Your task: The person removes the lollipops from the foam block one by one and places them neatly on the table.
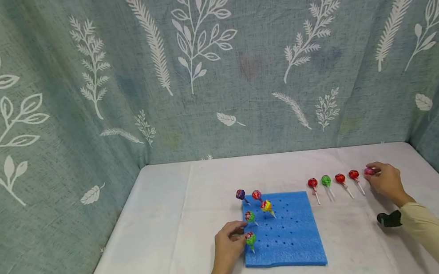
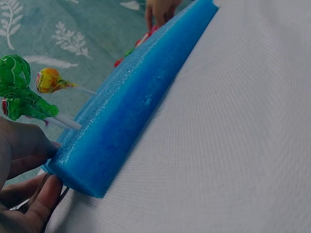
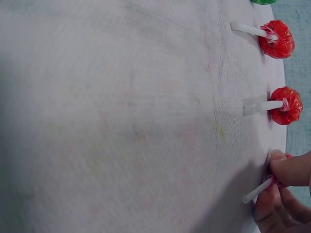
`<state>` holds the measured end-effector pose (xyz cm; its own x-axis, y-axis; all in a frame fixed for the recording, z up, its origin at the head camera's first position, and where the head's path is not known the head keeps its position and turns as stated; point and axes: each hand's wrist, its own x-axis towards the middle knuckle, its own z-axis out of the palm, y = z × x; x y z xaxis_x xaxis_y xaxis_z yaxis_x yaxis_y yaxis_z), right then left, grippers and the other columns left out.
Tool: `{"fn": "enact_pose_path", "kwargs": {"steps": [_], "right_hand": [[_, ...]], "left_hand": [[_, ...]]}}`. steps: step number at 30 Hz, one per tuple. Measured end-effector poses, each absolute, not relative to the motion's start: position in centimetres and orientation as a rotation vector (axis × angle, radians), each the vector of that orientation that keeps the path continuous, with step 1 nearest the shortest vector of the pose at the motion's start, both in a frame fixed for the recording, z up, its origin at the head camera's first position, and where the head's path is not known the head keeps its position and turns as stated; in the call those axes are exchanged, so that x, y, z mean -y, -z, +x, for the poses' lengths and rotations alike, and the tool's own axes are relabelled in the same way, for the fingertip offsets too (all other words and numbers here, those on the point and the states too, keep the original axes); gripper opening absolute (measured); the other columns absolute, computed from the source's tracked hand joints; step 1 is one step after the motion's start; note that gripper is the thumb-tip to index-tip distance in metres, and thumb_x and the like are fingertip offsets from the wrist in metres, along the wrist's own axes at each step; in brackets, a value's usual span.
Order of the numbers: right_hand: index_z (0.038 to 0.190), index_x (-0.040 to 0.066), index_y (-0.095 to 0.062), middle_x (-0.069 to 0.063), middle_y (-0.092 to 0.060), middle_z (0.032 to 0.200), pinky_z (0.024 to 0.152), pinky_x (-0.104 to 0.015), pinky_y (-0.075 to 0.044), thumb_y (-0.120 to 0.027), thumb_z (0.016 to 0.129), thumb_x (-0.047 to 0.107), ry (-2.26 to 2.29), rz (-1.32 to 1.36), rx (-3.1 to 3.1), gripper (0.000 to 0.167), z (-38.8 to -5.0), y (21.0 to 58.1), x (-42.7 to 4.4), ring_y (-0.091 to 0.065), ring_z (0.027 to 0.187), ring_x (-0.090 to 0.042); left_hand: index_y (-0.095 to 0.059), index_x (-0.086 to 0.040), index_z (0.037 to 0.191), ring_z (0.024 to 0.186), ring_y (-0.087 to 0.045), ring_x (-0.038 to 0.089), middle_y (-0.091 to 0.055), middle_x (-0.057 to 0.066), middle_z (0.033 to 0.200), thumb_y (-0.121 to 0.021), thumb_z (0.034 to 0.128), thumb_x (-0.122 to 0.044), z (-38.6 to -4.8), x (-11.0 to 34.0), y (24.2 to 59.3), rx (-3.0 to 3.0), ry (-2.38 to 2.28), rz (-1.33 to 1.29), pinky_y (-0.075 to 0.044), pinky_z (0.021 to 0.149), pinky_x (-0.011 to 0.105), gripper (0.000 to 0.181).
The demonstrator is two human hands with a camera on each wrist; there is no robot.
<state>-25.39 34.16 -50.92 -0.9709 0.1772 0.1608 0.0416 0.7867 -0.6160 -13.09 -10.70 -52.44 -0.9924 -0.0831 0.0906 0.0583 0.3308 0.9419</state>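
A blue foam board (image 1: 282, 233) with rows of small holes lies on the table, several wrapped lollipops standing in it along its left and back. These include a purple one (image 1: 240, 194), a pink-red one (image 1: 256, 194), a yellow one (image 1: 266, 205) and a green one (image 1: 250, 238). My left hand (image 1: 228, 245) grips the board's left edge between thumb and fingers, close beside the green lollipops. At the far right, my right hand (image 1: 386, 182) pinches a pink lollipop (image 1: 368, 171) by its head; its white stick (image 3: 257, 190) shows in the right wrist view.
Left of the right hand, more lollipops lie in a row on the white-covered table (image 1: 194, 202): red (image 1: 353, 174), red (image 1: 340, 178), green (image 1: 326, 180) and red (image 1: 312, 183). A leaf-patterned curtain (image 1: 256, 61) hangs behind and at both sides. A black device (image 1: 389, 219) sits at the right wrist.
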Motion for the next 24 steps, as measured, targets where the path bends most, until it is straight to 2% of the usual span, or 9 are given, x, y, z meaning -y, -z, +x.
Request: {"fn": "enact_pose_path", "kwargs": {"steps": [3,6,14,24], "right_hand": [[0.115,-0.012,-0.054,-0.033,-0.057,0.100,0.061,-0.043,-0.051,-0.063,0.084,0.004,-0.935,-0.175,2.765,0.036,-25.4,50.9,-34.3,-0.055,0.082,-0.039],[0.115,-0.012,-0.054,-0.033,-0.057,0.099,0.058,-0.041,-0.052,-0.064,0.084,0.005,-0.927,-0.169,2.760,0.036,-25.4,50.9,-34.4,-0.056,0.081,-0.039],[0.119,-0.012,-0.050,-0.035,-0.053,0.106,0.075,-0.057,-0.046,-0.063,0.084,0.007,-0.950,-0.205,2.814,0.042,-25.3,50.4,-34.3,-0.050,0.092,-0.047],[0.120,-0.012,-0.049,-0.038,-0.047,0.112,0.077,-0.059,-0.046,-0.063,0.084,0.009,-0.940,-0.254,2.830,0.044,-24.5,49.5,-34.4,-0.046,0.096,-0.050]], "left_hand": [[-0.072,-0.008,0.100,0.088,-0.062,0.019,-0.066,0.004,0.102,-0.068,0.0731,0.009,-13.1,10.7,52.5,2.459,1.753,0.025,-0.052,0.069,0.021,0.032],[-0.071,-0.008,0.101,0.088,-0.062,0.019,-0.066,0.004,0.103,-0.068,0.0732,0.009,-13.1,10.8,52.5,2.456,1.757,0.021,-0.052,0.069,0.020,0.033],[-0.071,-0.008,0.100,0.088,-0.062,0.018,-0.066,0.003,0.102,-0.069,0.0734,0.008,-13.0,10.8,52.5,2.462,1.753,0.031,-0.052,0.068,0.020,0.031],[-0.071,-0.006,0.100,0.086,-0.062,0.017,-0.066,0.004,0.102,-0.070,0.0729,0.007,-13.1,10.7,52.5,2.460,1.746,0.001,-0.052,0.068,0.021,0.030]]}}
